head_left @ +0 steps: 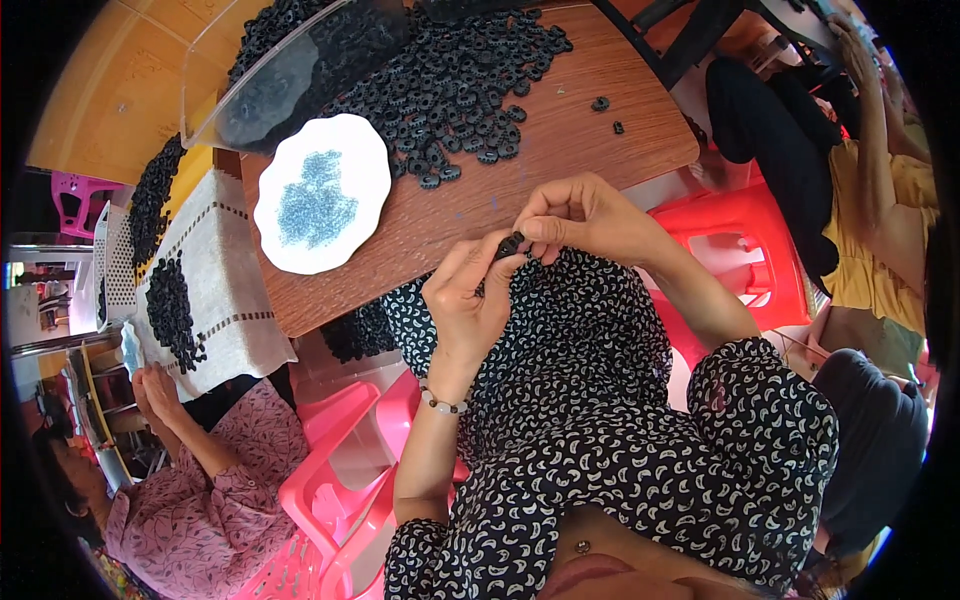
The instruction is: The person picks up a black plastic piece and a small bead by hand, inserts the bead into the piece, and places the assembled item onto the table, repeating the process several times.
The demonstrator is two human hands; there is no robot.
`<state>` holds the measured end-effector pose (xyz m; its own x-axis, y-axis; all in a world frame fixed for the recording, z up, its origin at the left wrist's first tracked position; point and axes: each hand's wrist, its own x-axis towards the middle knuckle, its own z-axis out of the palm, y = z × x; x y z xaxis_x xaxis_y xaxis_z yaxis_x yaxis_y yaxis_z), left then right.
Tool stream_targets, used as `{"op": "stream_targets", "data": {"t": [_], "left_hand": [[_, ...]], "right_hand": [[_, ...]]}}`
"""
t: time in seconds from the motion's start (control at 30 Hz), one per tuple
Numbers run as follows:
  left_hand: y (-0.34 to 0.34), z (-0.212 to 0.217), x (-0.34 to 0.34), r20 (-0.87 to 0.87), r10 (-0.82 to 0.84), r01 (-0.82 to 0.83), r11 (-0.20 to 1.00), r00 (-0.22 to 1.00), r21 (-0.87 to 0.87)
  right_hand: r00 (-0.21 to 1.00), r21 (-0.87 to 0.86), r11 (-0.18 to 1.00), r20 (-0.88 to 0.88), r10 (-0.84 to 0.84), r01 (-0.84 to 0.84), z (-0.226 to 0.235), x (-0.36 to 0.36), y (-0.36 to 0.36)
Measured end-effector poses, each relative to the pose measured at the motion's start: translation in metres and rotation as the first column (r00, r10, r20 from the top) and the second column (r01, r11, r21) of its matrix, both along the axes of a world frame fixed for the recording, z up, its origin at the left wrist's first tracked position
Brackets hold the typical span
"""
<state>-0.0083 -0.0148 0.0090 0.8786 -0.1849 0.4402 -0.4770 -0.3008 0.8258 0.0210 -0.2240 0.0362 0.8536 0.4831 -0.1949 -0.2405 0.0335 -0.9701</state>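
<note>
A small black piece (511, 245) is pinched between the thumb and fingers of the left hand (468, 298), and the right hand (583, 222) is brought against its other end with thumb and forefinger closed together; whether anything tiny is held between those fingertips cannot be told. The piece is held in front of the body, by the near edge of the wooden table (590, 155). A beaded bracelet (443, 402) is worn on the left wrist, and a black dress (570, 370) patterned with white crescents is seen below the hands. On the table, a white scalloped plate (368, 185) is placed to the left, its middle covered with fine blue-grey bits. Beyond it, a heap of black pieces (470, 85) is spread beside a clear plastic bin (270, 85), and two loose pieces (600, 103) are left apart toward the right. Farther left, a pale cloth (235, 300) is topped by another black pile (175, 310), near which a co-worker's hands (160, 390) are held. Pink chairs (330, 470) are set below, a red stool (785, 260) is placed at the right, and beyond it a person in a yellow top (870, 220) is seated.
</note>
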Motion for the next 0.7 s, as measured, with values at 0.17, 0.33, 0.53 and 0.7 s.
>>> {"op": "stream_targets", "data": {"t": [0.17,0.33,0.53,0.7], "left_hand": [[-0.001,-0.002,0.001,0.066,0.036,-0.034,0.999,0.997,-0.026],[0.0,-0.001,0.0,0.087,0.053,-0.053,0.999,0.995,0.003],[-0.001,0.003,-0.002,0.188,0.092,-0.111,0.989,0.978,0.093],[-0.002,0.003,-0.006,0.078,0.088,-0.094,0.993,0.993,0.075]], "right_hand": [[0.999,-0.006,0.999,-0.03,-0.031,0.031,0.0,-0.001,0.001],[0.993,0.026,1.0,-0.121,0.013,-0.01,0.0,-0.004,0.004],[0.933,0.325,0.939,-0.292,0.209,-0.109,-0.019,-0.005,0.006],[0.865,0.496,0.861,-0.375,0.332,-0.116,-0.029,-0.004,0.007]]}}
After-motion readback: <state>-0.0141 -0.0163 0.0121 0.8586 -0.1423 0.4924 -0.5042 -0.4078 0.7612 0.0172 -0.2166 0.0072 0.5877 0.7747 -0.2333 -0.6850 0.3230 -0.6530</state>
